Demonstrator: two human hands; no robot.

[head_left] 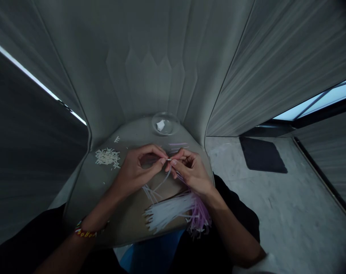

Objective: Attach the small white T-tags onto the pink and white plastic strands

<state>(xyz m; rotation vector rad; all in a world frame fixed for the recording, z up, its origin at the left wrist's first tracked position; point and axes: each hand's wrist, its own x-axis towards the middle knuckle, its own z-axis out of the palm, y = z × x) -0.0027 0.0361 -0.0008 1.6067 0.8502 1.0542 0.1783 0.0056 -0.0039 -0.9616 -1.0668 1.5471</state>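
Observation:
My left hand [141, 165] and my right hand [191, 167] meet fingertip to fingertip over the chair seat. Between their pinched thumbs and forefingers is a tiny white piece [169, 159], too small to make out fully. A thin pale strip [165, 177] hangs down from the fingertips in a curve. Close below my right hand lie a bundle of white strips [168, 211] and a bundle of purple strips [200, 215], at the front of the seat. Left of my left hand is a heap of short cream-coloured pieces [107, 156].
A clear round dish [173, 127] with a white scrap [160, 125] inside stands at the back of the grey chair seat [84, 194]. A few purple strips [178, 144] lie behind my right hand. A dark mat [262, 155] is on the floor at right.

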